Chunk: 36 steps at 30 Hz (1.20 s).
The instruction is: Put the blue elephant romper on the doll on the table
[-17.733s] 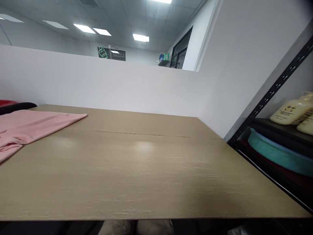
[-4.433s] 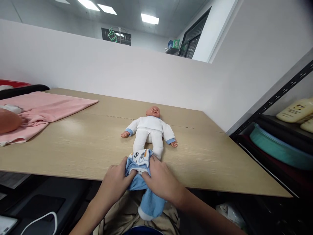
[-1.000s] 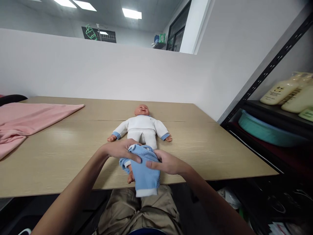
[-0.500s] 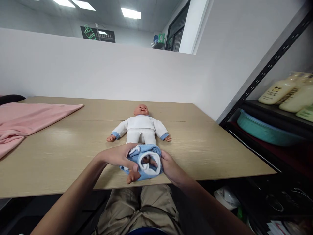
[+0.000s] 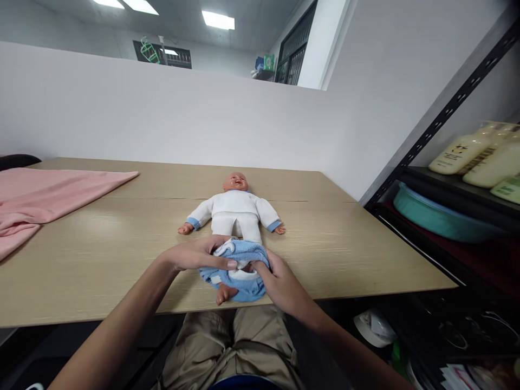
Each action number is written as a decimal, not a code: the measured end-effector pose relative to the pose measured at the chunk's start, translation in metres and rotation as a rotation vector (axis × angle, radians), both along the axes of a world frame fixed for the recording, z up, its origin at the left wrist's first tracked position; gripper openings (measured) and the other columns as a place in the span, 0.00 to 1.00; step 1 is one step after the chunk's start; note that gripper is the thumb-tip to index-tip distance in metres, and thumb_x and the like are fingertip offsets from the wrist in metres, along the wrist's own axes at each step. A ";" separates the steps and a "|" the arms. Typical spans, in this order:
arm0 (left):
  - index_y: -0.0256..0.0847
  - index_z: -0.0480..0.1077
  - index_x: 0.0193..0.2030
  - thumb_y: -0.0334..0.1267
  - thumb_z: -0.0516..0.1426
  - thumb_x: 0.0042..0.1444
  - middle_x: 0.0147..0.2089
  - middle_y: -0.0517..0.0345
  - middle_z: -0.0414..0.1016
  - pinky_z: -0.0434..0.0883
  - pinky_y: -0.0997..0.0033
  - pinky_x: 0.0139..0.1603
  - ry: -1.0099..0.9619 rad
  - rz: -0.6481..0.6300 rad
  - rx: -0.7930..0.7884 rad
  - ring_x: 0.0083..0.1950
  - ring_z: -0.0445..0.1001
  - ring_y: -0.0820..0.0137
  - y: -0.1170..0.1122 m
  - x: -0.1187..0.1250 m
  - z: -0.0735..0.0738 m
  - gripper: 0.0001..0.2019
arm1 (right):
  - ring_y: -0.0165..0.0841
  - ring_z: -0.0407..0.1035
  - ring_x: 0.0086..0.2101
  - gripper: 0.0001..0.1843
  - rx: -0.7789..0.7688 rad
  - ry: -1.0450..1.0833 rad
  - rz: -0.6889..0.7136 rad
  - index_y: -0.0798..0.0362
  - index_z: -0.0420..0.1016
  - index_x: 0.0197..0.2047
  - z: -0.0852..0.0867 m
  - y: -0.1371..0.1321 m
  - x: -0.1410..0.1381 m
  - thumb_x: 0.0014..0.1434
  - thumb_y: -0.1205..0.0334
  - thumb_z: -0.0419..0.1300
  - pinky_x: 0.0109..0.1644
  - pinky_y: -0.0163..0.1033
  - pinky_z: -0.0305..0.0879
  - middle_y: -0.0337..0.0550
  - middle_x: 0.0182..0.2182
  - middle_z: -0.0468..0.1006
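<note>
Head view: the left hand point(image 5: 199, 254) holds a fluffy blue, white-trimmed garment point(image 5: 248, 293) around the lower legs of a white-clothed plastic doll point(image 5: 232, 202).
One bare foot point(image 5: 226, 293) is out, seemingly done; the other apparently isn't through yet; the right hand point(image 5: 277, 277) grips the garment, a digit inside its opening.

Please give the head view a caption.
Left hand and right hand hold a blue garment at the feet of a doll.
</note>
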<state>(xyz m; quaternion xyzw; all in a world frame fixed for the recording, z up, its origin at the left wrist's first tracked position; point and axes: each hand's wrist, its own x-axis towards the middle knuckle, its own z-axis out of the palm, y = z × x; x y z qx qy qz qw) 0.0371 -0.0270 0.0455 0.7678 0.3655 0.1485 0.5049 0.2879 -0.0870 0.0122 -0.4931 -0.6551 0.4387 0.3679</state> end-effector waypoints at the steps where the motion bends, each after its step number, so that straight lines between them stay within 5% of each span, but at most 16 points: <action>1: 0.39 0.76 0.49 0.64 0.67 0.58 0.43 0.55 0.79 0.72 0.71 0.40 -0.013 -0.002 -0.043 0.44 0.76 0.62 -0.001 0.001 0.001 0.28 | 0.39 0.78 0.43 0.16 0.001 -0.004 -0.003 0.50 0.81 0.51 -0.001 0.000 0.000 0.72 0.52 0.56 0.47 0.40 0.72 0.42 0.42 0.86; 4: 0.39 0.78 0.46 0.69 0.66 0.57 0.40 0.56 0.78 0.68 0.72 0.36 -0.046 0.030 -0.138 0.40 0.75 0.64 -0.005 0.011 0.006 0.31 | 0.39 0.77 0.43 0.14 0.018 -0.052 -0.031 0.51 0.81 0.50 -0.001 0.001 0.002 0.69 0.54 0.59 0.46 0.39 0.70 0.42 0.43 0.85; 8: 0.40 0.79 0.43 0.64 0.68 0.60 0.37 0.57 0.82 0.71 0.72 0.36 -0.010 0.032 -0.210 0.38 0.78 0.64 -0.014 0.026 0.010 0.26 | 0.41 0.76 0.42 0.12 -0.007 -0.120 -0.056 0.52 0.83 0.48 -0.004 -0.001 0.007 0.66 0.58 0.61 0.48 0.41 0.70 0.43 0.42 0.86; 14: 0.43 0.80 0.54 0.49 0.75 0.55 0.49 0.56 0.87 0.78 0.69 0.48 -0.201 -0.007 -0.402 0.46 0.84 0.64 -0.008 0.018 0.004 0.23 | 0.43 0.78 0.46 0.16 -0.123 0.146 0.027 0.52 0.84 0.53 -0.017 -0.001 0.009 0.66 0.55 0.64 0.52 0.44 0.73 0.43 0.46 0.87; 19: 0.39 0.80 0.55 0.47 0.76 0.54 0.49 0.49 0.88 0.80 0.61 0.56 -0.374 0.057 -0.522 0.50 0.86 0.60 0.002 0.012 -0.007 0.25 | 0.45 0.79 0.52 0.20 -0.006 0.186 0.021 0.49 0.81 0.60 -0.028 0.001 0.001 0.69 0.53 0.64 0.59 0.48 0.74 0.46 0.53 0.87; 27: 0.38 0.77 0.59 0.38 0.76 0.52 0.53 0.50 0.86 0.79 0.69 0.50 -0.422 -0.037 -0.449 0.48 0.83 0.64 0.003 0.011 -0.012 0.29 | 0.44 0.76 0.61 0.23 -0.027 0.261 0.007 0.50 0.77 0.64 -0.032 -0.001 -0.003 0.70 0.54 0.63 0.69 0.49 0.69 0.48 0.60 0.84; 32: 0.39 0.78 0.54 0.41 0.74 0.49 0.49 0.52 0.86 0.79 0.66 0.52 -0.415 0.160 -0.552 0.47 0.84 0.62 0.003 0.013 -0.016 0.25 | 0.46 0.75 0.63 0.25 -0.078 0.275 -0.008 0.49 0.78 0.64 -0.033 0.005 -0.005 0.68 0.50 0.66 0.71 0.51 0.66 0.49 0.62 0.83; 36: 0.43 0.78 0.57 0.50 0.71 0.57 0.54 0.54 0.85 0.76 0.65 0.57 -0.202 0.151 -0.290 0.57 0.82 0.57 -0.007 0.020 0.001 0.24 | 0.48 0.77 0.58 0.22 -0.095 0.282 -0.094 0.51 0.80 0.58 -0.033 0.009 -0.006 0.64 0.52 0.66 0.65 0.51 0.71 0.48 0.55 0.86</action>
